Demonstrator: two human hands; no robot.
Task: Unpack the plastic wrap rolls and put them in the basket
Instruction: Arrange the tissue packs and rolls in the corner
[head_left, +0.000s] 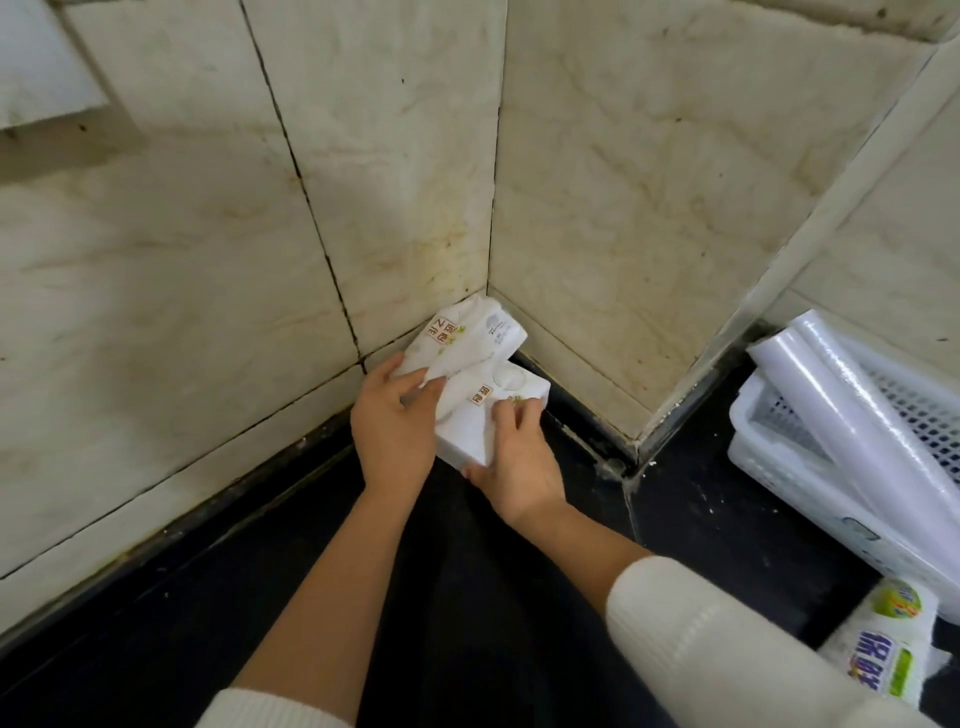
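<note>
My left hand (397, 421), at the centre of the frame, is half curled, its fingers pinching the loose crumpled end of a white printed packet (467, 338) that runs up and right into the corner of the marble walls (208, 234). Just right of it, my right hand (514, 462) grips a second white packet (488, 415), thumb under the near edge and fingertips pressed on its printed top; this packet overlaps the first and lies on the dark counter (363, 597). I cannot tell what either packet contains.

Far right of the frame, two clear plastic wrap rolls (872, 431) lie in the white mesh basket (774, 447), their long axes slanting from upper left to lower right, with the lower ends cut off by the frame edge. In the lower right corner stands a still-wrapped roll (883, 654) with blue and green lettering, partly cropped and just beside my cream sleeve (727, 639).
</note>
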